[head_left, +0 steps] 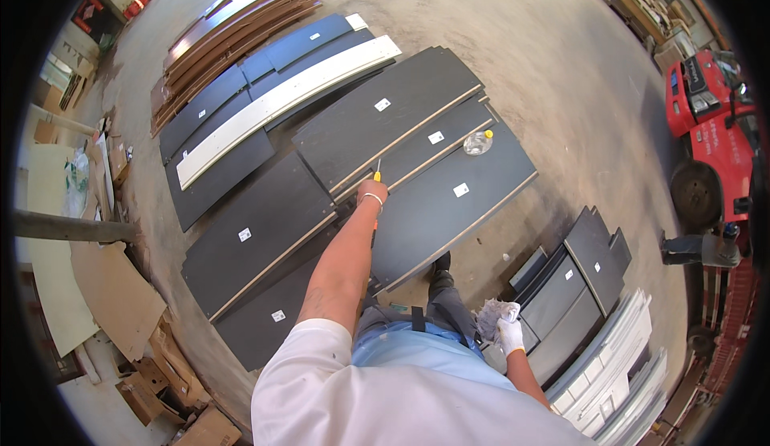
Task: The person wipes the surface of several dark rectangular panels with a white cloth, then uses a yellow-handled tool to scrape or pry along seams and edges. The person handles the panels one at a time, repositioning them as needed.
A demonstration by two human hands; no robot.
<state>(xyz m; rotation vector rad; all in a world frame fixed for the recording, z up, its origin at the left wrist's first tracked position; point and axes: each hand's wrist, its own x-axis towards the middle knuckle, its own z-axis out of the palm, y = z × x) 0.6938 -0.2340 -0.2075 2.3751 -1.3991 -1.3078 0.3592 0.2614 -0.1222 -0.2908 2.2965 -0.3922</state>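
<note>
My left hand (371, 192) is bare and closed round a yellow-handled tool (377, 176) with a thin metal tip. I cannot make out the tool's exact kind. It reaches over the edges of dark grey boards (345, 117) with pale edge strips and small white labels. On the board to the right lies a clear bottle (476, 145) with a yellow cap. By my right hip, my right hand (511, 337) wears a white glove and grips a grey, crumpled rag (489, 322). That hand hangs near a second stack of grey boards (553, 298).
Farther left lie a long white board (281, 109), blue boards (301, 43) and brown boards (241, 41). White panels (605, 374) stand at lower right. Cardboard (120, 293) and a pole (72, 227) are at left. A person (702, 249) is beside a red truck (714, 141) at right.
</note>
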